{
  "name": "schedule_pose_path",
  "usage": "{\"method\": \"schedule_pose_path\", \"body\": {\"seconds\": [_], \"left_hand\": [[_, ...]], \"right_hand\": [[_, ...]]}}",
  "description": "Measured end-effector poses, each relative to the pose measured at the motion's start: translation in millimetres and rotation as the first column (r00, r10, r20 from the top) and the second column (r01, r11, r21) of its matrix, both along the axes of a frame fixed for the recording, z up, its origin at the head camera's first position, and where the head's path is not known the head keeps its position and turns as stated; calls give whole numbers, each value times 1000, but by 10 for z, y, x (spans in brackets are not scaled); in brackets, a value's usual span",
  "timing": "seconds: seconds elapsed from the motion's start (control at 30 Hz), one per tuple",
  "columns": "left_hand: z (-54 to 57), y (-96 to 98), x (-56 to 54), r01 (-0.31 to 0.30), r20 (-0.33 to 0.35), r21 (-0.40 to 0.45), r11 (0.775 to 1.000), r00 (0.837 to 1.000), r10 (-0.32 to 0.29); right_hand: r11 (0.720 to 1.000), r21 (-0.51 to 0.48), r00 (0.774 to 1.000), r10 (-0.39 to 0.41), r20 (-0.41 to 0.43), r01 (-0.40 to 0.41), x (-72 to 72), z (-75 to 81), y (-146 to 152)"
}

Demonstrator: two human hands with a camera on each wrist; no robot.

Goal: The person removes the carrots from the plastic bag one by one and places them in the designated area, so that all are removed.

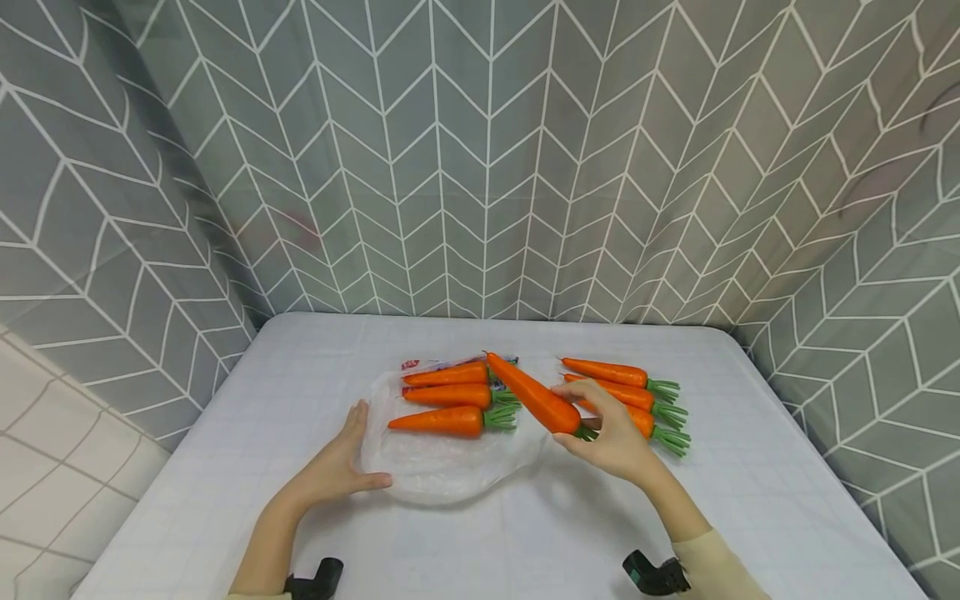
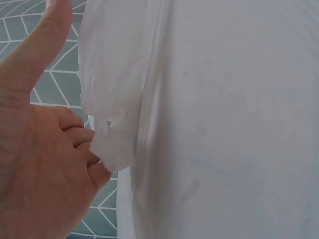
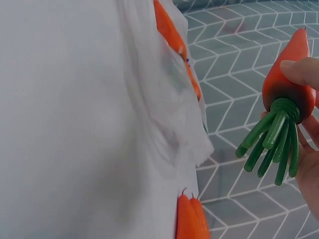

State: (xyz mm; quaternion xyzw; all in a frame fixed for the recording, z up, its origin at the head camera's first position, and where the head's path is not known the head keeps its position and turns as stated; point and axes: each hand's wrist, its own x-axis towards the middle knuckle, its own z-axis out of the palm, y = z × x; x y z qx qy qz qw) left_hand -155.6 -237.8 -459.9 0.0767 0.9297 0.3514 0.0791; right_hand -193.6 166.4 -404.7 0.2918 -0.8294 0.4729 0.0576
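Note:
My right hand (image 1: 609,435) pinches the thick end of a carrot (image 1: 534,395) between thumb and fingers, its thin tip angled up and left above the bag. The right wrist view shows the thumb across this orange carrot (image 3: 290,79) and green stems hanging below. On a thin white plastic bag (image 1: 442,468) lie three carrots (image 1: 438,421) side by side, tips left and stems right. Resting at the bag's left edge, my left hand (image 1: 335,467) has its thumb spread from the fingers. In the left wrist view, its fingertips are partly hidden behind the bag's edge (image 2: 117,99).
To the right of the bag lies another group of carrots (image 1: 606,372), partly covered by my right hand. Everything rests on a white-covered table (image 1: 510,550). Patterned grey curtains (image 1: 465,167) stand behind and at the sides. Printed coloured marks show at the bag's far edge.

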Motion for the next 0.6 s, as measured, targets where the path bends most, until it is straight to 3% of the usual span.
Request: {"method": "schedule_pose_path", "body": {"seconds": [0.6], "left_hand": [[8, -16, 19, 2, 6, 9, 1000, 1000, -2]], "right_hand": [[994, 64, 996, -91, 12, 90, 117, -58, 337]]}}
